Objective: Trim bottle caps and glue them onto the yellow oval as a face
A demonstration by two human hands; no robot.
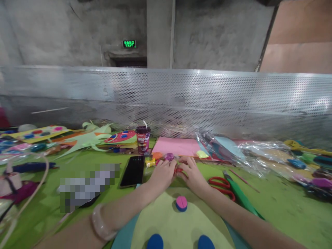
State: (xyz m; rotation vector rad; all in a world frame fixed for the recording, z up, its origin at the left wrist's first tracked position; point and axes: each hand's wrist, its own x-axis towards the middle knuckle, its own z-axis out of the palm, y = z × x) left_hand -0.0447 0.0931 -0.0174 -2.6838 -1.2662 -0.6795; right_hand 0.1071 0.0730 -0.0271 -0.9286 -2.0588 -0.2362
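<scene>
My left hand (164, 173) and my right hand (192, 172) meet just beyond a pale yellow-green rounded sheet (166, 214). Between their bent fingertips shows a small red piece (178, 170), mostly hidden, so its kind cannot be made out. Fingers of both hands are closed around it. On the sheet, below the hands, sits a pink-topped blue disc (181, 203) with a line across its top. Two blue ovals, a left one (155, 241) and a right one (205, 242), lie lower down. Small coloured lumps, among them a purple one (169, 156), are right behind my left hand.
Left of my hands lie a black phone (132, 171) and a drink cup (143, 140) with a straw. Red-handled scissors (223, 186) and a green cutter (240, 193) lie right. Behind are pink paper (178, 146) and plastic bags (254, 157), before a perforated metal barrier (207, 100).
</scene>
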